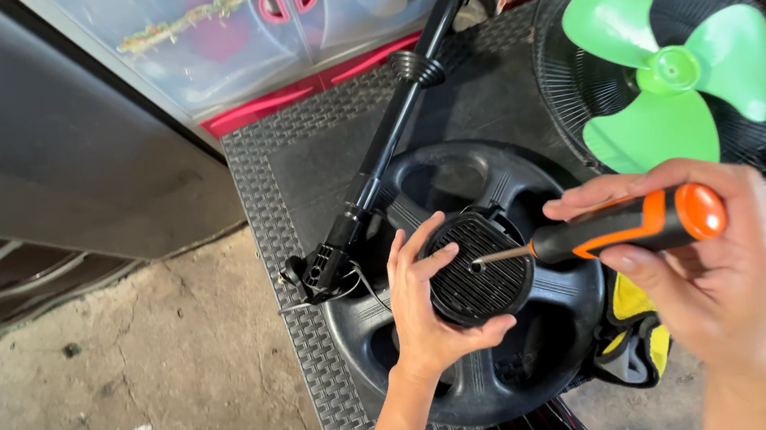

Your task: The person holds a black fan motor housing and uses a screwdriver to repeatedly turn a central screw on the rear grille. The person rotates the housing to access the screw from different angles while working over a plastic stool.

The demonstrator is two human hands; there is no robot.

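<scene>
Head view, left to right. Black stand pole point(391, 133) lying slantwise across dark woven worktop point(268, 192). Left hand point(432, 309) curled around round black ribbed motor cover point(480, 266), gripped above black round fan base point(487, 371). Right hand point(703, 258) closed on orange-and-black screwdriver point(627, 224), tip at cover's centre hole. Green three-blade fan point(670, 71) resting in wire grille point(557, 27), far right.

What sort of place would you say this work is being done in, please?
Probably a home yard or porch used for repairs: a bare concrete floor, a low woven plastic table bearing a dismantled fan's green blade, and plastic storage drawers behind.
</scene>
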